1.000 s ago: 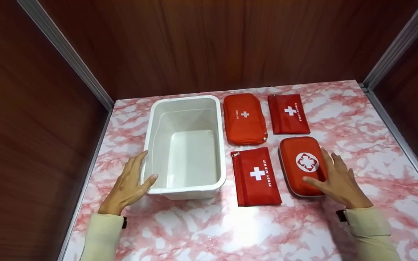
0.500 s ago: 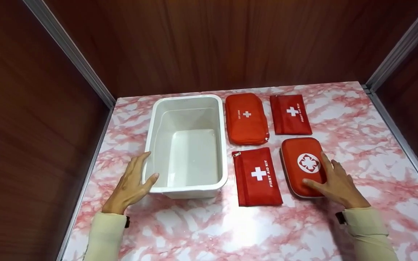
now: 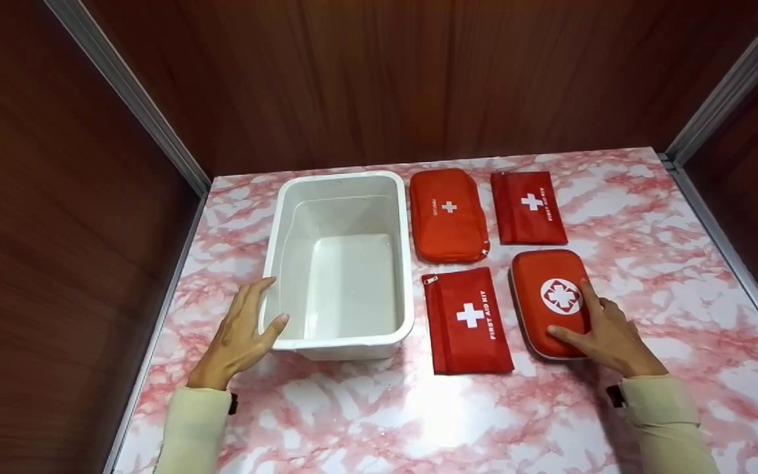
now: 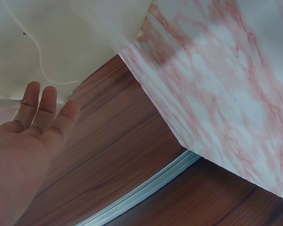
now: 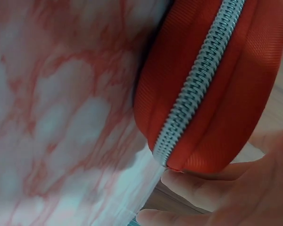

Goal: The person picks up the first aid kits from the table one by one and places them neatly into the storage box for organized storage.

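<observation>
In the head view, my left hand point(image 3: 237, 336) is at the near left corner of a white plastic bin point(image 3: 339, 342), thumb over the rim and fingers along the left edge. The left wrist view shows those fingers point(image 4: 47, 106) fairly straight beside the bin's wall point(image 4: 80, 42). My right hand point(image 3: 616, 336) grips the right side of a red hard-shell first aid case point(image 3: 540, 289). Its thumb lies on the lid while the fingers bend at the far side. Up close, the case's silver zipper point(image 5: 198, 75) faces the right wrist camera, with fingers point(image 5: 198, 186) against its end.
A flat red first aid pouch point(image 3: 464, 329) lies between bin and case. Behind are an orange-red zip bag point(image 3: 448, 217) and another flat red pouch point(image 3: 529, 210). The pink marbled table point(image 3: 326, 421) is bounded by dark wood panels point(image 3: 385, 79).
The right hand's fingers have drawn in slightly against the red case. The left hand stays at the bin's corner. The whole scene shifts slightly right in the head view.
</observation>
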Demonstrator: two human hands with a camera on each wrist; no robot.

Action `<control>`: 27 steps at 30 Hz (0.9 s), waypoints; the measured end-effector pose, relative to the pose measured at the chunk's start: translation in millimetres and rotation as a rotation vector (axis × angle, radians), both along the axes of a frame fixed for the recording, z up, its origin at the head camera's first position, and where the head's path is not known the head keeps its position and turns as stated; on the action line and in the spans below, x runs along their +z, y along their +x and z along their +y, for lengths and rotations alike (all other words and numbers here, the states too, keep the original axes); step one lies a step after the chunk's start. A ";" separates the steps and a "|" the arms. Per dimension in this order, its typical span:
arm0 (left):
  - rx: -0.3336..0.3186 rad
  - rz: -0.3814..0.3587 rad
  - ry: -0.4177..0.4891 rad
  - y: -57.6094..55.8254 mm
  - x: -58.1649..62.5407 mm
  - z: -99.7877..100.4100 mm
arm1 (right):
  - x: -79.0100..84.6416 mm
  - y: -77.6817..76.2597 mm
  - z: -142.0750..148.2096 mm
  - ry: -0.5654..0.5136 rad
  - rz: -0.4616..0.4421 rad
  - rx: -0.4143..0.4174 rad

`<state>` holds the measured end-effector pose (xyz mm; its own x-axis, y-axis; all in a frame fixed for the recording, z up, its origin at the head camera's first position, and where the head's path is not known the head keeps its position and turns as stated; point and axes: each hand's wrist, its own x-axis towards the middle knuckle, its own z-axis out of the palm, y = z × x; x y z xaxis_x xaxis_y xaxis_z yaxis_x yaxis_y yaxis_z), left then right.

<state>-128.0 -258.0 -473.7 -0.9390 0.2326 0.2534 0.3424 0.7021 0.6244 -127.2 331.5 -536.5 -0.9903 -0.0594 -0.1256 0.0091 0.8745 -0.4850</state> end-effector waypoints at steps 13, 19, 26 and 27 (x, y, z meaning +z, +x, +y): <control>-0.009 0.032 0.023 1.0 -1.8 1.0 | -2.8 -1.9 0.2 0.026 -0.090 -0.021; -0.015 0.047 0.030 0.4 -1.5 0.8 | -1.2 -2.8 -2.0 -0.008 -0.117 -0.064; -0.009 0.042 0.030 0.7 -1.1 0.8 | 2.3 -3.6 -4.8 -0.078 -0.101 -0.136; -0.009 0.040 0.031 1.0 -1.2 0.7 | 2.7 -3.8 -5.8 -0.089 -0.102 -0.142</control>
